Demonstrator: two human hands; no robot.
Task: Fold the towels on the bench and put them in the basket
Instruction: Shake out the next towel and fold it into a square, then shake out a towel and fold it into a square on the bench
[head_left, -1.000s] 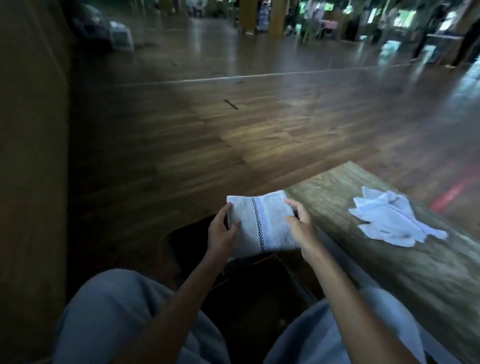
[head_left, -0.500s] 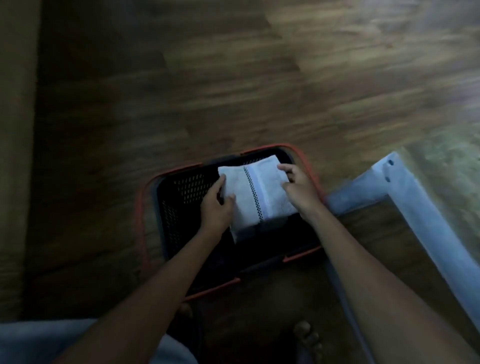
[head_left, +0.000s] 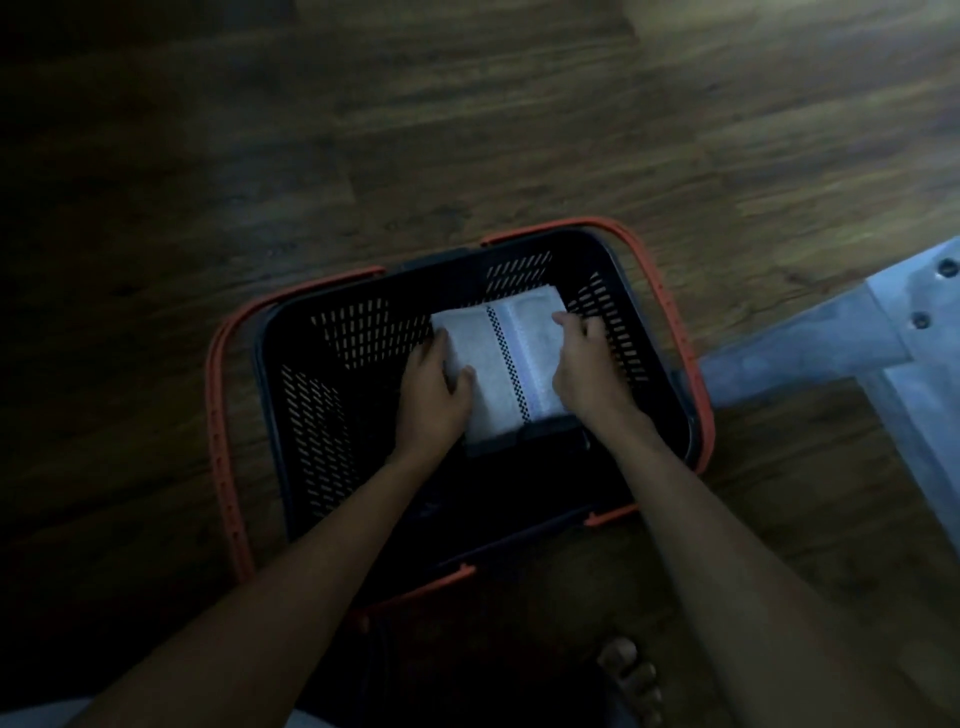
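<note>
Towel (head_left: 493, 364) in basket (head_left: 322, 426) (perhaps bench leg (head_left: 810, 348) beside)

towel (head_left: 483, 369): white to pale grey in dim light, w/ one dark checked stripe down the middle & a faint lighter band beside it. basket (head_left: 317, 431): black, walls w/ rows of slanted slots; handles (head_left: 221, 415) orange. floor (head_left: 467, 130): dark brown wood-grain planks. metal frame (head_left: 831, 338) at rt: pale grey.
</note>
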